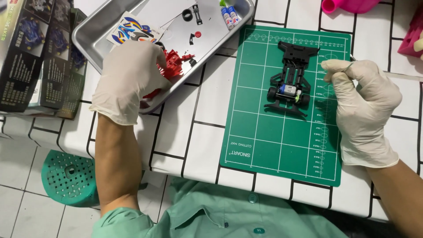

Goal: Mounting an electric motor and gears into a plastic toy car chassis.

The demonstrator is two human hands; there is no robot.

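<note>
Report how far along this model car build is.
Done: the black toy car chassis on the green cutting mat already carries wheels and a small motor. In hand: the gloved left hand reaches into the red plastic parts in the metal tray; the gloved right hand pinches a thin metal tool. Left: the sticker sheet, two small batteries and loose black parts lie unused.
</note>
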